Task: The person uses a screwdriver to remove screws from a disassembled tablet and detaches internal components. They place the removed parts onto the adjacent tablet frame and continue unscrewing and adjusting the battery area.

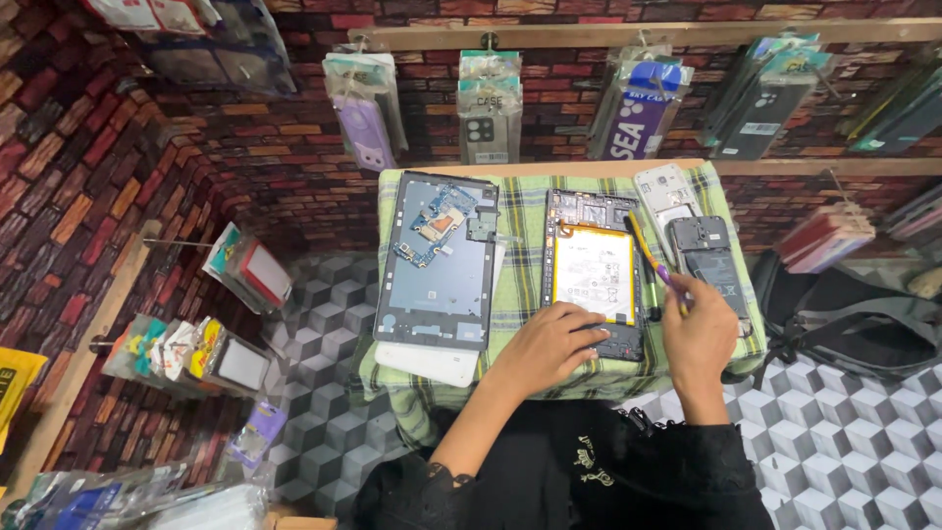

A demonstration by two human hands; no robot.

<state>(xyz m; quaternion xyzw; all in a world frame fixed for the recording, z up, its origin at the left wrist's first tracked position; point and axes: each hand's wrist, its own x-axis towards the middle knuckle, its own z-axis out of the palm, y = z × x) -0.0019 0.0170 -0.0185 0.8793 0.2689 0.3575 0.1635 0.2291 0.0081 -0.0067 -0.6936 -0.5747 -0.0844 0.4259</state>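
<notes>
An opened tablet (596, 265) with a white battery lies on a green checked cloth (523, 275). My left hand (549, 345) rests flat on its near lower edge, fingers pressing the dark board there. My right hand (699, 334) holds a yellow-and-purple tool (652, 257) that angles up along the tablet's right side. To the left lies the tablet's blue-grey back panel (439, 261) with a small circuit board, on top of a white slab (428, 361).
Two opened phones (710, 263) lie right of the tablet. Packaged phone cases (489, 118) hang on the brick-pattern wall behind. A black bag (859, 329) sits at right. More hanging packs (186, 348) line the left wall.
</notes>
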